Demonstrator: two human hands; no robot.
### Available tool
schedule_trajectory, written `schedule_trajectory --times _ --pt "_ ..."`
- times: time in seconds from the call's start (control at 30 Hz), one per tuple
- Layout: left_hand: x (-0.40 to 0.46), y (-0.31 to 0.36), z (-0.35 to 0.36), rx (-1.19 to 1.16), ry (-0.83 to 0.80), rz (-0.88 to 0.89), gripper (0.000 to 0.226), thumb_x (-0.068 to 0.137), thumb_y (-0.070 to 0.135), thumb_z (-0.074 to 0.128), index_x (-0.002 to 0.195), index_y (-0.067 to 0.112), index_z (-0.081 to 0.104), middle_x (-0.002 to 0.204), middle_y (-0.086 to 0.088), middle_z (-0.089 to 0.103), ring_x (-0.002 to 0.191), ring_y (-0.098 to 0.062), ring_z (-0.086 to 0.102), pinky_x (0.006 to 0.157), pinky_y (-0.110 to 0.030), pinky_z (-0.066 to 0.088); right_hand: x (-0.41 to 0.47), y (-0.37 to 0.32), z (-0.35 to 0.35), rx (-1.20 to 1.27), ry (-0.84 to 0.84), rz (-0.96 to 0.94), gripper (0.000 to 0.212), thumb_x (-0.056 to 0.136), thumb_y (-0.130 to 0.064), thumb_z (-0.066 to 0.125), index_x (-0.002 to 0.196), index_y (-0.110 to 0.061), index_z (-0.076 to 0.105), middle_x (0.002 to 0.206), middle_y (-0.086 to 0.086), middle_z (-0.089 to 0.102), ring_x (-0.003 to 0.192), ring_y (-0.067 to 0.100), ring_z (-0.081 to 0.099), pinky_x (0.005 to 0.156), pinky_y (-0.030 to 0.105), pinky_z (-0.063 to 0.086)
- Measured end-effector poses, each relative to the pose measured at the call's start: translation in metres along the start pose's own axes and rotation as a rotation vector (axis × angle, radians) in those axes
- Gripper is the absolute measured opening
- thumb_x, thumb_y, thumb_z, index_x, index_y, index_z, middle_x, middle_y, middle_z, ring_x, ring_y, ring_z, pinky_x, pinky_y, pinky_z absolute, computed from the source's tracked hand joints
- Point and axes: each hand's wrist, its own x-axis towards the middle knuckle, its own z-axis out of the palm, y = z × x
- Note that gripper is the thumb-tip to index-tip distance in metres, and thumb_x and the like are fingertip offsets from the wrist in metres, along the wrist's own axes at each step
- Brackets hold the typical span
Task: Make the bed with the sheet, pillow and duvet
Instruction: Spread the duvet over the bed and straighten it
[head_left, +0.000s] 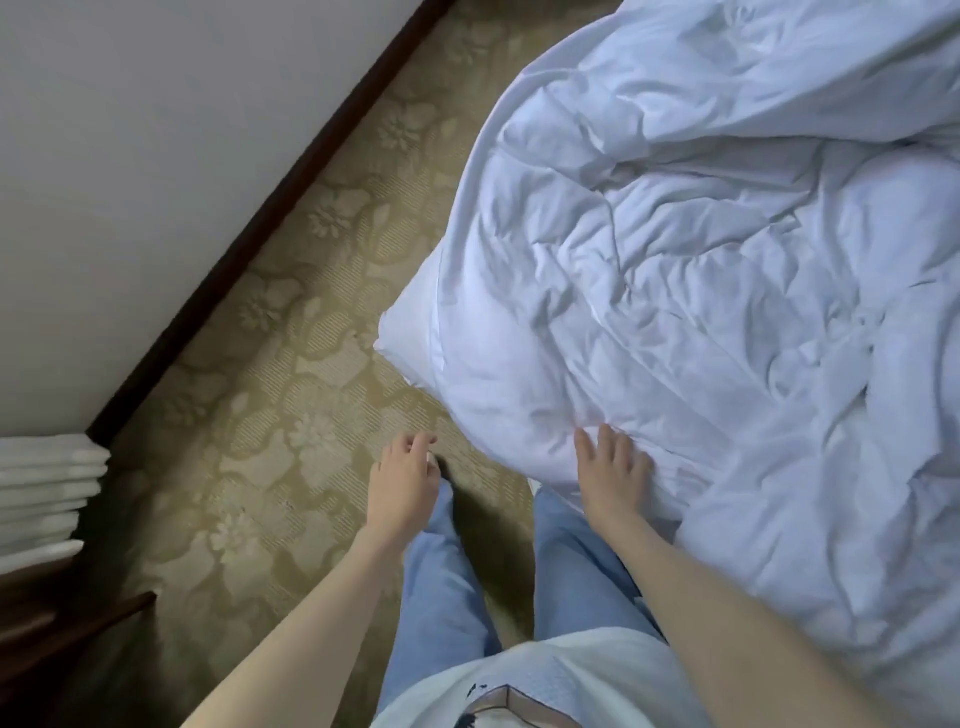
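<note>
Looking down, you can see the big white duvet (701, 260) lying on the bed in a crumpled heap. It is full of bumps and folds, and one puffy corner hangs out over the patterned carpet (270, 364).

Your right hand (613, 473) rests flat on the near edge of the duvet, with its fingers straight and spread. It is touching the cloth, not grabbing it. Your left hand (402, 483) hangs in the air over the carpet, beside your leg. Its fingers are loosely curled and it holds nothing.

The bed looks far from done. The duvet is on it, but it is not spread out or smoothed. You cannot see the sheet or the pillow from here, so you cannot tell if they are in place under the heap.

A stack of folded white linens (47, 493) sits by the wall on your left, well apart from the bed.

I think pulling the duvet flat and straight comes next.
</note>
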Motion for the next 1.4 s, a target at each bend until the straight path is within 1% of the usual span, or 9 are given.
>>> schedule_trajectory --times 0.17,0.33,0.53,0.63,0.8,0.9,1.07,1.2,1.4 --pt "0.035 -0.024 -0.022 0.173 -0.11 0.198 0.044 0.094 0.015 0.04 0.137 0.021 0.043 0.134 -0.001 0.044 0.121 -0.022 0.042 0.096 -0.034 0.035 0.009 0.003 -0.028 0.103 0.105 0.085 0.03 0.087 -0.005 0.051 0.114 -0.019 0.05 0.113 0.002 0.056 0.105 0.023 0.054 0.084 0.03 0.04" --pt "0.06 -0.015 -0.056 0.26 -0.122 0.483 0.048 0.092 0.018 0.046 0.139 0.023 0.039 0.14 -0.002 0.041 0.124 -0.024 0.042 0.098 -0.037 0.035 -0.006 0.007 -0.045 0.85 0.231 0.303 0.014 0.087 0.0 0.048 0.081 -0.012 0.045 0.079 0.008 0.052 0.078 0.028 0.054 0.063 0.036 0.041" --pt "0.06 0.045 -0.069 0.377 -0.069 1.165 0.088 0.08 0.037 0.072 0.149 0.026 0.016 0.151 -0.02 0.029 0.139 -0.037 0.03 0.104 -0.05 0.034 -0.052 -0.002 -0.109 1.346 0.493 0.357 0.012 0.091 -0.004 0.049 0.092 -0.004 0.061 0.088 0.008 0.059 0.085 0.021 0.054 0.072 0.031 0.038" --pt "0.064 0.08 -0.073 0.33 -0.019 1.143 0.088 0.073 0.038 0.077 0.144 0.019 0.029 0.136 -0.021 0.047 0.125 -0.04 0.048 0.093 -0.05 0.044 -0.065 -0.01 -0.122 1.412 0.524 0.342 0.017 0.094 -0.008 0.052 0.104 0.0 0.063 0.096 0.01 0.06 0.091 0.019 0.053 0.073 0.026 0.036" --pt "0.095 0.13 -0.093 0.249 -0.205 0.994 0.04 0.086 0.032 0.058 0.123 0.016 0.057 0.105 -0.013 0.068 0.09 -0.039 0.061 0.067 -0.037 0.04 -0.073 -0.002 -0.107 1.501 0.555 0.385 0.024 0.092 -0.015 0.057 0.115 -0.009 0.06 0.106 0.0 0.059 0.1 0.013 0.053 0.085 0.032 0.042" --pt "0.112 0.159 -0.107 -0.061 -0.39 0.788 0.009 0.09 0.014 0.058 0.094 0.012 0.065 0.087 -0.01 0.07 0.081 -0.024 0.064 0.064 -0.028 0.042 -0.072 0.018 -0.08 1.032 0.57 0.466 0.063 0.087 -0.031 0.065 0.142 -0.02 0.036 0.137 0.006 0.046 0.124 0.026 0.044 0.099 0.042 0.032" --pt "0.121 0.216 -0.113 -0.448 -0.673 0.326 0.014 0.096 0.014 0.053 0.085 0.008 0.06 0.056 0.009 0.067 0.053 -0.005 0.064 0.056 -0.023 0.051 -0.069 0.059 -0.022 0.572 0.144 0.621 0.118 0.062 -0.035 0.083 0.151 -0.025 0.007 0.154 0.02 0.018 0.137 0.039 0.023 0.102 0.051 0.026" --pt "0.143 0.254 -0.093 -0.483 -0.67 0.065 0.012 0.095 0.022 0.055 0.088 0.013 0.058 0.057 0.008 0.067 0.068 -0.015 0.063 0.065 -0.029 0.051 -0.053 0.101 -0.012 0.284 0.084 0.631 0.092 0.069 -0.01 0.063 0.15 -0.023 0.02 0.14 0.02 0.041 0.123 0.037 0.044 0.094 0.047 0.032" --pt "0.177 0.289 -0.066 -0.41 -0.38 0.062 0.023 0.079 0.035 0.069 0.101 0.027 0.063 0.096 -0.006 0.069 0.09 -0.027 0.065 0.077 -0.033 0.054 -0.028 0.167 -0.008 0.323 0.044 0.598 0.091 0.057 -0.026 0.085 0.134 -0.026 0.035 0.101 0.007 0.056 0.09 0.028 0.051 0.076 0.041 0.031"
